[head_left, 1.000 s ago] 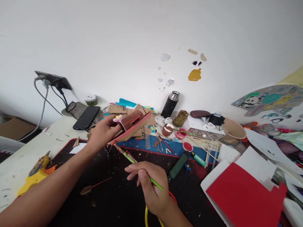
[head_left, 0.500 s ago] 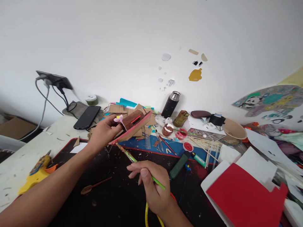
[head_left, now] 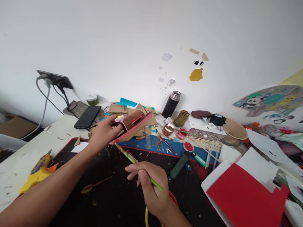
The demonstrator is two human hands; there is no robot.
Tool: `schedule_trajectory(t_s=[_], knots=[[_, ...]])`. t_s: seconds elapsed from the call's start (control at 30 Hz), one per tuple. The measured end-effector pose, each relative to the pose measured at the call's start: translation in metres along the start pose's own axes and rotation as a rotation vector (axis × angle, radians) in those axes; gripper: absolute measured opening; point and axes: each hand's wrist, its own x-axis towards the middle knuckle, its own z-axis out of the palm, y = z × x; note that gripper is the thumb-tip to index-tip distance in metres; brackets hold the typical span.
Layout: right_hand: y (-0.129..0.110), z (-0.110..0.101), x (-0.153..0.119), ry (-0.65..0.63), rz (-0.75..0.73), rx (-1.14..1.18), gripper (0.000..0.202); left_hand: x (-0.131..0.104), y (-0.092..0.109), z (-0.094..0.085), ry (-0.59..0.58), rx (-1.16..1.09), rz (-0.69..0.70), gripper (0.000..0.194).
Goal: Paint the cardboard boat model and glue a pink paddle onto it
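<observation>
A small cardboard boat model (head_left: 136,127) with a brown top, a pink edge and a pink-and-yellow flower is held up at its left end by my left hand (head_left: 105,130). My right hand (head_left: 151,183) pinches a green paintbrush (head_left: 130,157). The brush tip meets the lower left end of the model's pink edge. Where my left fingertips grip, the model hides them. Right of the model stand an open jar of brown paint (head_left: 168,129) and small pots of red paint (head_left: 188,146).
A yellow glue gun (head_left: 35,178) lies at the left, beside a black mat (head_left: 113,195). Behind are a phone (head_left: 87,117), cardboard scraps and a black flask (head_left: 171,104). At the right are a green cutter (head_left: 179,165), red paper (head_left: 243,195) and a beige bowl (head_left: 234,129).
The brush and my right hand have shifted slightly left, with the tip still at the model's lower left end. My left hand and the model stay nearly in place.
</observation>
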Motion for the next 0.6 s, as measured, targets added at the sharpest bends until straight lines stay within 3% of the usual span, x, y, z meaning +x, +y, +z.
schedule_trajectory(t_s=[0.6], knots=[[-0.0011, 0.0021, 0.0013, -0.04, -0.013, -0.028, 0.035, -0.0005, 0.0045, 0.0013, -0.01, 0.048, 0.019, 0.023]])
